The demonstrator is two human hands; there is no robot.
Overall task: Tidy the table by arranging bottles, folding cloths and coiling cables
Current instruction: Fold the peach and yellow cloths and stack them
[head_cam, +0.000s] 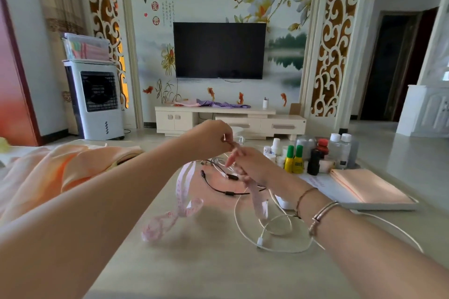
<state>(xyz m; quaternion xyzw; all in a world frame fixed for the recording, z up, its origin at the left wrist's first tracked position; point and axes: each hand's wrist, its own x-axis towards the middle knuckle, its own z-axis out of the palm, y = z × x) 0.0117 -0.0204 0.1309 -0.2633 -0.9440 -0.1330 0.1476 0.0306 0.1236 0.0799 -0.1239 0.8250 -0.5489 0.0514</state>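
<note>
Above table (pixel 206 269), blurred hands pinching tape (pixel 183 192)

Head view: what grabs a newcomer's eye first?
Both hands, left hand and right hand, meet mid-frame above the table, pinching a pink tape measure that trails down in loops. Black cable and white cable sprawl beneath; bottles cluster far right beside a folded peach cloth.

Bottle (pixel 297 160) labels unreadable (too small); orange cloth (pixel 48 177) cut off left.
</note>
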